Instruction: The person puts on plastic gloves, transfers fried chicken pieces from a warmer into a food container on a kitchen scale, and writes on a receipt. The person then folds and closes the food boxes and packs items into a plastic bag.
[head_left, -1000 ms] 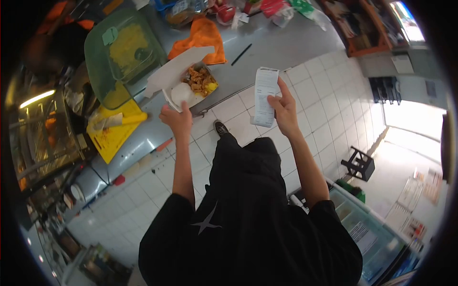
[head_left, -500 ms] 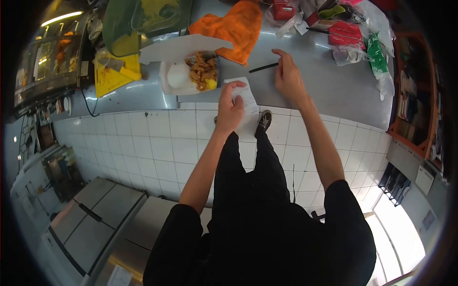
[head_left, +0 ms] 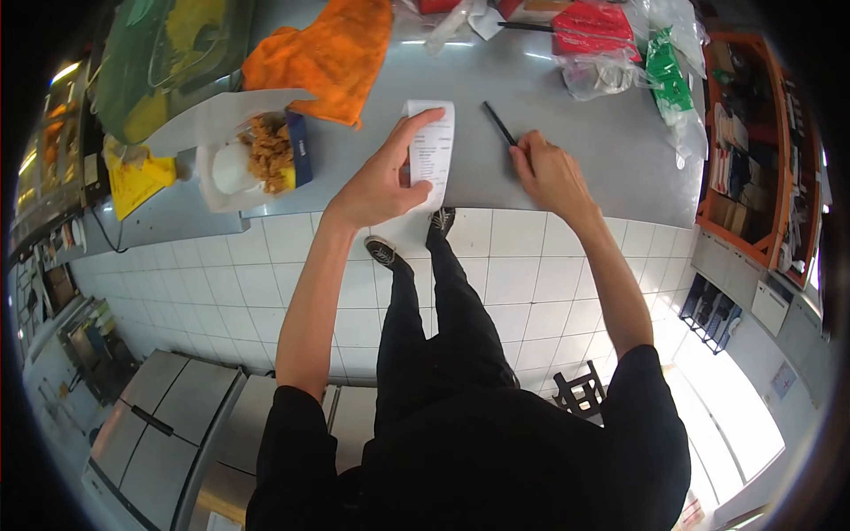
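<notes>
A printed white receipt lies along the edge of the metal counter, held by my left hand with index finger and thumb on it. My right hand is at the lower end of a black pen, its thumb and fingers closed at the pen's tip; the pen slants up and left over the counter. Left of my left hand, an open food box holds white rice, brown fried pieces and a bit of yellow food.
An orange cloth lies behind the box, beside a green lidded tub and a yellow board. Red packets and a green-white bag are at the back right. An orange shelf stands right.
The receipt passed from my right hand to my left and is now at the counter edge, farther from the box. My right hand has come down to the pen and closed on it.
</notes>
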A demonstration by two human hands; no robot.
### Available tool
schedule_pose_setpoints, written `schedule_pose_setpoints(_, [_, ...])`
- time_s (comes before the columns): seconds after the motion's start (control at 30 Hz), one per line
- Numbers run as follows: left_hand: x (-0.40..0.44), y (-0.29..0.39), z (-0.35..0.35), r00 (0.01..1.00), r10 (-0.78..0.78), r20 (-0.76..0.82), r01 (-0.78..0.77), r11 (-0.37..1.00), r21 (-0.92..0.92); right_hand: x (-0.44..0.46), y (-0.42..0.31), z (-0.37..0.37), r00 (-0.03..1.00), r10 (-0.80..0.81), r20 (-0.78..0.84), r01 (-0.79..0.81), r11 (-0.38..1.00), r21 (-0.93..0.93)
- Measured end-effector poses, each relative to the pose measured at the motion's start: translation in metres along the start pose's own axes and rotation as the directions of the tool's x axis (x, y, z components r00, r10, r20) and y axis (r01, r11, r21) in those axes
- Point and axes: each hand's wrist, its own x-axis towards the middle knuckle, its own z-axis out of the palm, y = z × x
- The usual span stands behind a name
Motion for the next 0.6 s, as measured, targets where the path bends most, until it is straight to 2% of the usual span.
schedule_pose_setpoints(0.03, [0.013,-0.005,0.005,0.997,0.083,0.01,-0.083,0.995,0.056,-0.008,0.005,-0.006,0.997,0.051,0.054,-0.059,0.988,0.142])
schedule_pose_setpoints(0.07, [0.025,-0.009,0.01,0.986,0.164,0.021,-0.165,0.98,0.11,-0.015,0.005,-0.006,0.993,0.083,0.083,-0.11,0.907,0.407])
schedule_pose_setpoints(0.1, [0.034,-0.009,0.008,0.991,0.131,0.024,-0.13,0.924,0.359,-0.019,-0.003,0.001,0.987,0.106,0.118,-0.158,0.75,0.642])
schedule_pose_setpoints(0.13, [0.038,-0.007,0.009,0.994,0.103,0.024,-0.104,0.914,0.391,-0.021,-0.01,0.009,0.981,0.118,0.153,-0.192,0.527,0.828])
schedule_pose_setpoints(0.2, [0.043,-0.005,0.012,0.999,0.037,0.02,-0.042,0.886,0.462,-0.017,-0.026,0.018,0.983,0.06,0.172,-0.18,0.457,0.871])
schedule_pose_setpoints(0.3, [0.047,-0.024,0.006,0.996,0.058,0.073,-0.064,0.995,0.08,-0.015,-0.033,0.042,0.985,0.026,0.172,-0.17,0.346,0.923])
schedule_pose_setpoints(0.37, [0.049,-0.025,0.005,0.995,0.074,0.068,-0.077,0.996,0.043,-0.023,-0.032,0.05,0.981,-0.009,0.195,-0.186,0.255,0.949])
schedule_pose_setpoints(0.4, [0.05,-0.026,0.004,0.994,0.086,0.06,-0.088,0.996,0.026,-0.03,-0.036,0.05,0.977,0.038,0.208,-0.211,0.245,0.946])
schedule_pose_setpoints(0.47, [0.052,-0.029,0.006,0.988,0.151,-0.036,-0.133,0.942,0.308,-0.042,-0.046,0.044,0.97,0.111,0.217,-0.238,0.246,0.94])
schedule_pose_setpoints(0.5, [0.055,-0.026,0.007,0.977,0.21,-0.048,-0.166,0.877,0.451,-0.047,-0.044,0.048,0.968,0.122,0.22,-0.248,0.309,0.918])
schedule_pose_setpoints(0.57, [0.06,-0.027,0.013,0.931,0.354,-0.092,-0.189,0.681,0.708,-0.052,-0.04,0.067,0.985,0.118,0.125,-0.162,0.391,0.906])
schedule_pose_setpoints(0.6, [0.058,-0.03,0.014,0.913,0.391,-0.119,-0.135,0.563,0.816,-0.055,-0.037,0.072,0.99,0.114,0.077,-0.119,0.432,0.894])
